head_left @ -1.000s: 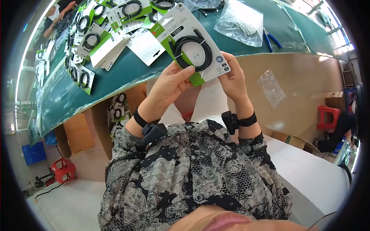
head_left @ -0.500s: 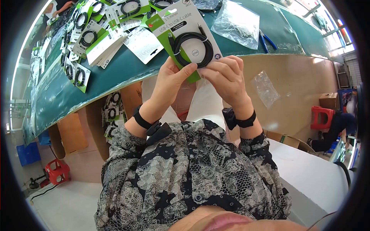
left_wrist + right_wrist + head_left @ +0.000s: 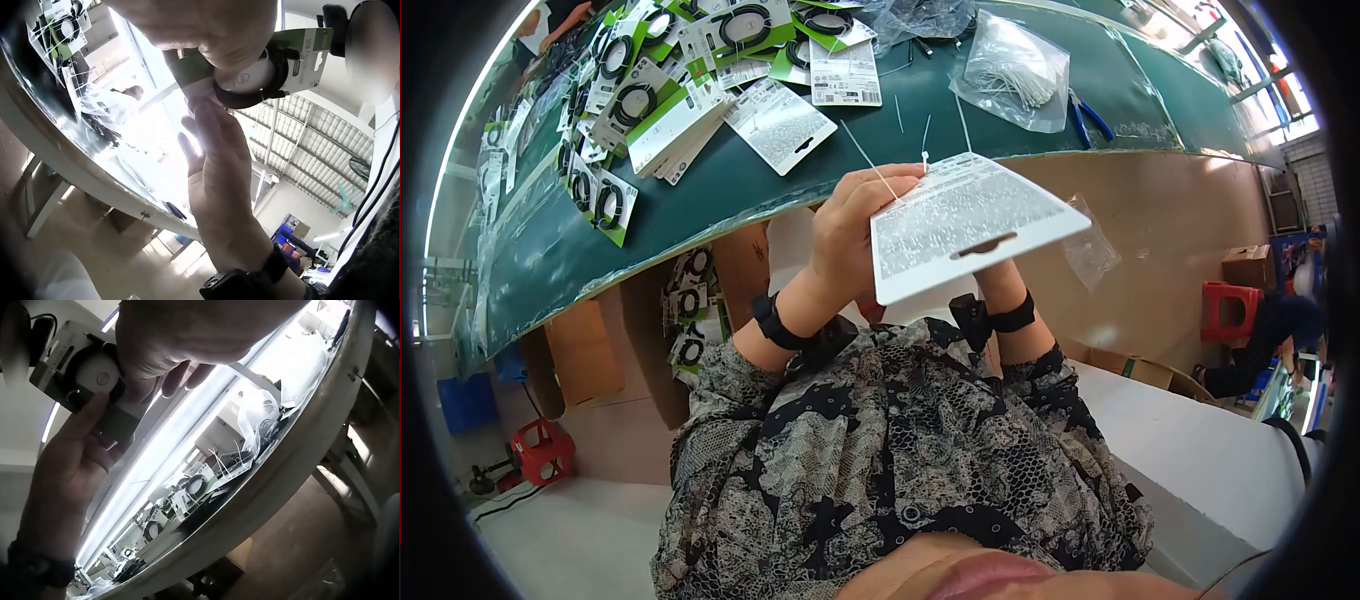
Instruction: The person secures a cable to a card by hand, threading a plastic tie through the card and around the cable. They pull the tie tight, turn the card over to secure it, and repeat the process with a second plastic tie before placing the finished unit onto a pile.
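Note:
A packaging card (image 3: 975, 225) is tilted in the head view, its printed back facing up and its slotted end towards the body. The left hand (image 3: 845, 235) grips its left side; the right hand (image 3: 1000, 285) is mostly hidden beneath it. Thin white tie tails (image 3: 870, 160) stick up at the far edge. In the left wrist view, a black coiled cable (image 3: 240, 97) lies on the card's front, between the left hand (image 3: 206, 28) and the right hand (image 3: 219, 169). In the right wrist view, the right hand (image 3: 194, 331) holds the card beside the coil, opposite the left hand (image 3: 65, 475).
Many carded cables (image 3: 635, 103) are piled on the green table (image 3: 700, 195) at left, beside a card lying back up (image 3: 780, 125). Towards the right are a bag of white ties (image 3: 1015, 75) and blue-handled pliers (image 3: 1090, 122). A red stool (image 3: 1228, 310) stands farther right.
The card has tipped over from cable side up to back side up, its slotted end swinging towards the body. The right hand has moved from the card's lower right edge to beneath it.

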`<state>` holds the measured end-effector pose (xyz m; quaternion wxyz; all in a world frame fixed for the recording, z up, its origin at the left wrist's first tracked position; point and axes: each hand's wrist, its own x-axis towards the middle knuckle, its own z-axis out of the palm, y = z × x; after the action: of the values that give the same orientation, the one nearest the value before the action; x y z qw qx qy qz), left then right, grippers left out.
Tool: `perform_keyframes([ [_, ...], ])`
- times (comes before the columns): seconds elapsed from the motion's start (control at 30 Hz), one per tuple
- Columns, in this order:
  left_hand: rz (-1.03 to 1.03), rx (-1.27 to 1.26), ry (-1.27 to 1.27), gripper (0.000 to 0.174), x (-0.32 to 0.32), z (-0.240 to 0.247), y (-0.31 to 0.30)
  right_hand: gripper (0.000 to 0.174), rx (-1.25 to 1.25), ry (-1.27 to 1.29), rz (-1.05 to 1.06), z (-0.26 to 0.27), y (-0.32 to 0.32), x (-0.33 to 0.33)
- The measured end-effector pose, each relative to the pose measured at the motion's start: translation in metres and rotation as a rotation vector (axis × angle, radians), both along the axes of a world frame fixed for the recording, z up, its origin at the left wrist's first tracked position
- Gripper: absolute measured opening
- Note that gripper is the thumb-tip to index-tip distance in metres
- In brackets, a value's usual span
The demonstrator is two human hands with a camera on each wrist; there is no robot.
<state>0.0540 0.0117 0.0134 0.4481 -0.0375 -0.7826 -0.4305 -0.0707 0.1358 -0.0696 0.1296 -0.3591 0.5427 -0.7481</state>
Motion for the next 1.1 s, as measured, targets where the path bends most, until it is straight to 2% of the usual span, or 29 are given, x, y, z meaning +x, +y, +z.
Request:
perform_keyframes([
  [0.07, 0.011, 0.008, -0.005, 0.028, 0.0, 0.001, -0.001, 0.032, 0.021, -0.085, 0.008, -0.005, 0.0, 0.001],
  [0.13, 0.043, -0.101, 0.022, 0.028, 0.0, 0.003, -0.002, 0.035, 0.031, -0.126, 0.016, 0.003, 0.002, 0.004],
  [0.23, 0.072, -0.21, 0.06, 0.027, -0.001, 0.007, -0.004, 0.048, -0.287, -0.343, 0.362, 0.056, 0.016, 0.02],
  [0.27, 0.081, -0.262, 0.083, 0.027, -0.001, 0.009, -0.004, 0.048, -0.284, -0.345, 0.361, 0.058, 0.022, 0.024],
  [0.37, 0.093, -0.316, 0.105, 0.028, 0.0, 0.009, -0.003, 0.081, -0.033, -0.654, 0.434, 0.06, 0.041, 0.03],
  [0.53, 0.086, -0.304, 0.126, 0.031, -0.001, 0.009, -0.001, 0.074, -0.188, -0.564, 0.528, 0.027, 0.053, 0.03],
  [0.63, 0.066, -0.308, 0.143, 0.033, -0.001, 0.012, 0.001, 0.068, 0.453, -1.046, 0.484, 0.055, 0.085, 0.028],
  [0.67, 0.061, -0.325, 0.152, 0.033, 0.0, 0.015, 0.001, 0.068, 0.45, -1.047, 0.482, 0.054, 0.091, 0.027],
  [0.9, 0.069, -0.355, 0.171, 0.037, 0.003, 0.018, -0.001, 0.074, -0.596, -1.954, 0.905, 0.009, 0.109, 0.03],
  [1.0, 0.077, -0.36, 0.168, 0.039, 0.005, 0.019, 0.0, 0.073, -0.577, -1.913, 0.88, -0.001, 0.117, 0.028],
  [1.1, 0.059, -0.416, 0.167, 0.033, 0.007, 0.024, 0.001, 0.071, -0.555, -1.847, 0.844, -0.012, 0.109, 0.026],
])
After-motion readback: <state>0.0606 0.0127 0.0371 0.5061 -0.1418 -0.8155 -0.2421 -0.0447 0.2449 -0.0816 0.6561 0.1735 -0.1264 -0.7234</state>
